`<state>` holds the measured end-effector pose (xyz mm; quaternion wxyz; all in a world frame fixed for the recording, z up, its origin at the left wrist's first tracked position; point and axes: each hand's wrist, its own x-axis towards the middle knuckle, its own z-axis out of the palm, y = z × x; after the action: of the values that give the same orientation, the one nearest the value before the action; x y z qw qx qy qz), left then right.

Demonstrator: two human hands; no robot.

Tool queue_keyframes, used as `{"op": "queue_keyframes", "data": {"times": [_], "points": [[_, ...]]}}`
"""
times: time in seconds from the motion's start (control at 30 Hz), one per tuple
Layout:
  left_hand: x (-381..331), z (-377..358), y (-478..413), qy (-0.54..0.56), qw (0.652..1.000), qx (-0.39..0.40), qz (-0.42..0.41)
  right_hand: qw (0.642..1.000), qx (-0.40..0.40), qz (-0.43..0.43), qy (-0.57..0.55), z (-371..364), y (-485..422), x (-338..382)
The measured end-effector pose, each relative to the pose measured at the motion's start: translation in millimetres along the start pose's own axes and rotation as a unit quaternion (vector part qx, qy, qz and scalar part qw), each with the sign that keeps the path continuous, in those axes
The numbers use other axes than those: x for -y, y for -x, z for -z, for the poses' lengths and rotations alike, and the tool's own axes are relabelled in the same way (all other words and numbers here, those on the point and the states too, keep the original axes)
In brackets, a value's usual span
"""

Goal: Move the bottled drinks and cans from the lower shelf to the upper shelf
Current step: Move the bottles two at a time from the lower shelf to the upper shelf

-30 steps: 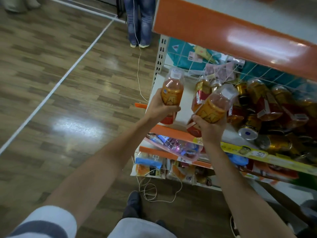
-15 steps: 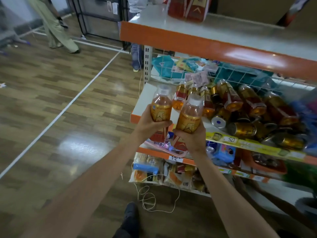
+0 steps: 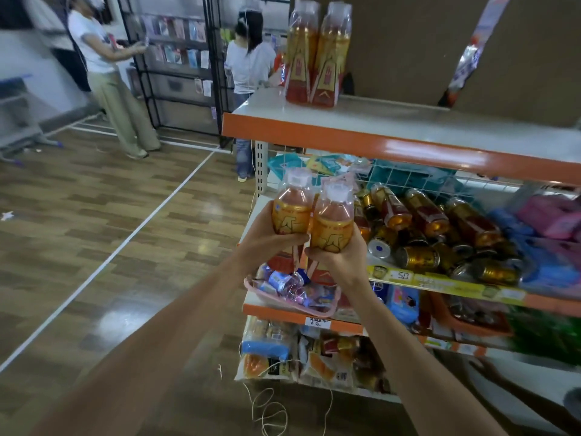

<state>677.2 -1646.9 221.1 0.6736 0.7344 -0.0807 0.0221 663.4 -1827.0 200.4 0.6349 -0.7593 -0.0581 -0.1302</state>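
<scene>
Up a little since half a second ago, and pulled in close together. Now side by side and touching, caps up, not yet as high as the upper shelf.

Gripping the left bottle with the left hand, with fingers wrapped round its middle. Gripping the right bottle with the right hand the same way, with fingers curled under its fat part. No room in either hand for more. Held out in front of the lower shelf, above the pink basket.

Next, at a guess: lift both up and over the orange edge. Keep them straight so as not to bang that edge. Set them down flat on the upper shelf, just beside the two standing bottles, without knocking those over. Put one down first, then the other. Let go only once steady.

Then back down for more. Lots of lying bottles and cans left in a heap on the lower shelf.
</scene>
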Motion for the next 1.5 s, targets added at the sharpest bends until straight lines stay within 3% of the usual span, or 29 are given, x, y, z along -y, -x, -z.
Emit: {"op": "queue_keyframes", "data": {"times": [0.17,0.33,0.7,1.17,1.5], "points": [[-47.3,10.2,-1.9,-0.017,0.998,0.014,-0.060,0.998,0.003,0.061,0.014,5.0,-17.1,45.1],[-99.4,25.5,-15.7,-0.044,0.994,-0.031,-0.091,0.992,0.005,0.125,-0.003,10.2,-38.5,104.2],[-205.6,38.6,-52.4,-0.022,0.985,-0.044,-0.168,0.990,-0.005,0.135,-0.028,9.7,-93.5,192.3],[-197.5,69.0,-116.1,-0.006,0.989,-0.066,-0.134,0.993,-0.054,0.102,-0.027,-15.4,-145.4,200.5],[-186.6,74.0,-178.9,0.021,0.989,-0.086,-0.115,0.993,-0.047,0.102,-0.027,-19.5,-203.3,194.5]]}}
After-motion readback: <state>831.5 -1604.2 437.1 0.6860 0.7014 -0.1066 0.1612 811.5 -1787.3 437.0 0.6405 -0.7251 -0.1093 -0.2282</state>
